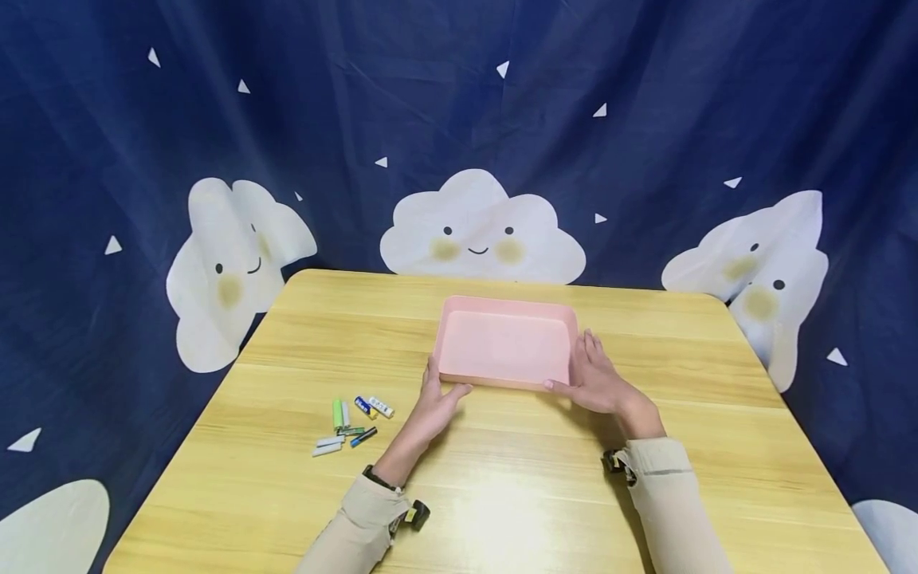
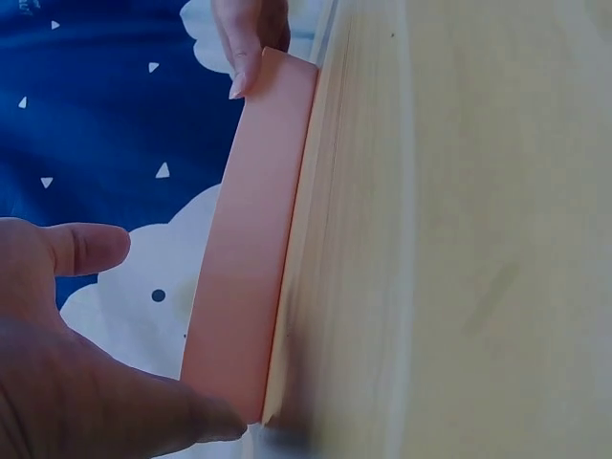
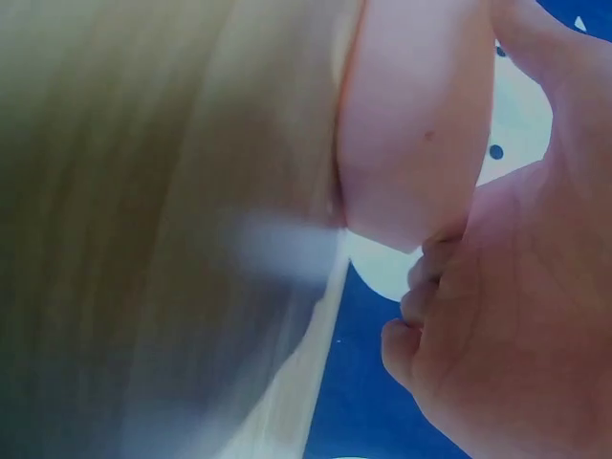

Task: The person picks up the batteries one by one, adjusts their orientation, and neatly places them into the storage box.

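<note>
spread, left hand [image 1: 433, 405] and right hand [image 1: 598, 384] angle inward, touching the pink tray [image 1: 505, 347].

Near the middle of the frame, a pink tray [image 1: 505, 351] sits on the wooden tabletop [image 1: 717, 399]. The left hand [image 1: 433, 408] touches its lower-left corner, the right hand [image 1: 599, 384] its lower-right. Small batteries [image 1: 351, 431] lie at lower left; a dark blue curtain [image 1: 430, 88] with smiling clouds [image 1: 480, 227] spans the top.

A dark blue curtain [image 1: 445, 96] was dotted with white clouds [image 1: 473, 203] and little triangles [image 1: 503, 69], and bright light [image 1: 509, 518] was thrown back by the wooden table [image 1: 717, 470]
</note>
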`<state>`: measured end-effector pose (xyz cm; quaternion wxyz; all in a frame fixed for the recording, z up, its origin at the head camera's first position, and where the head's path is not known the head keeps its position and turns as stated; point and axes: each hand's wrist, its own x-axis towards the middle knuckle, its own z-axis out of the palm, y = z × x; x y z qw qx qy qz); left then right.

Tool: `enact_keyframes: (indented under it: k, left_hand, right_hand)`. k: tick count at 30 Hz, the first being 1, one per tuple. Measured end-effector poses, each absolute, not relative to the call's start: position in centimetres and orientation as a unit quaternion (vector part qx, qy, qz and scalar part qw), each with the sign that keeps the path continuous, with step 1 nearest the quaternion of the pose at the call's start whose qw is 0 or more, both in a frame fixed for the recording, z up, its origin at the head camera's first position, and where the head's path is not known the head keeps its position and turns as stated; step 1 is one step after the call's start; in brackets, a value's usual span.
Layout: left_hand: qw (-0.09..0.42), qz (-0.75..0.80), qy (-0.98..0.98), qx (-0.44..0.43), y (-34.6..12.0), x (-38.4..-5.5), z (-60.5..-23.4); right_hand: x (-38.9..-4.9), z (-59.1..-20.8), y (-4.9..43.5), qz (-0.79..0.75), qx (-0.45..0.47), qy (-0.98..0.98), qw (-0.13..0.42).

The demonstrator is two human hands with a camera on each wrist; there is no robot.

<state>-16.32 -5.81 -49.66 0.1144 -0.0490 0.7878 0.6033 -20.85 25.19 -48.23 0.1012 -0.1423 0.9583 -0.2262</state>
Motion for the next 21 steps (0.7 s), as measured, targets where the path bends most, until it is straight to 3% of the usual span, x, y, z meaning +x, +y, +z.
enact_keyframes:
  k: [21]
  left_hand:
    - [0.112,0.592,0.797,-0.031,-5.75,-15.91,-50.06]
  right_hand:
    - [-20.43,-48.06,25.44,-0.147,-0.129,0.977,0.088]
